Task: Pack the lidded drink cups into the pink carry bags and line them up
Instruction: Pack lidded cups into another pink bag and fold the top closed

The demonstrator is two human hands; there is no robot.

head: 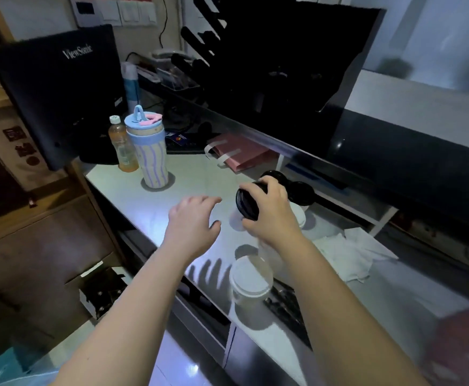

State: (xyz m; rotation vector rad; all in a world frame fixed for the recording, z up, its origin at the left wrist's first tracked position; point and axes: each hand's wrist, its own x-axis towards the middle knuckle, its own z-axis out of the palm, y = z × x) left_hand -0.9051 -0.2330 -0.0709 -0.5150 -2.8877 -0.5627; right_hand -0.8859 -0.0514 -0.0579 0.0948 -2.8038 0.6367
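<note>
1. Head view: the right hand (269,215) grips a lidded drink cup (245,200) by its top, with the fingers curled over the lid's rim and the thumb underneath.
2. This cup is tilted, its round black lid facing left, and it is held above the middle of the worktop (133,196). The hand hides most of its body; what shows looks pale.
3. The left hand (192,221) hovers just left of the cup with fingers spread and relaxed, holding nothing and apart from the lid.
4. Two more black-lidded cups (301,192) stand just behind the right hand, toward the worktop's far edge.
5. The pink carry bags (241,154) lie flat in a stack at the far edge, their white strap handles pointing left.
6. A clear cup with a white lid (251,277) stands upright by the near edge, below the right forearm.
7. A crumpled white cloth (353,252) lies toward the right end of the worktop.
8. At the far left corner stand a striped tumbler (152,157) with a blue lid and a bottle (121,146) of orange drink, just beside each other, in front of a dark monitor (57,90).
</note>
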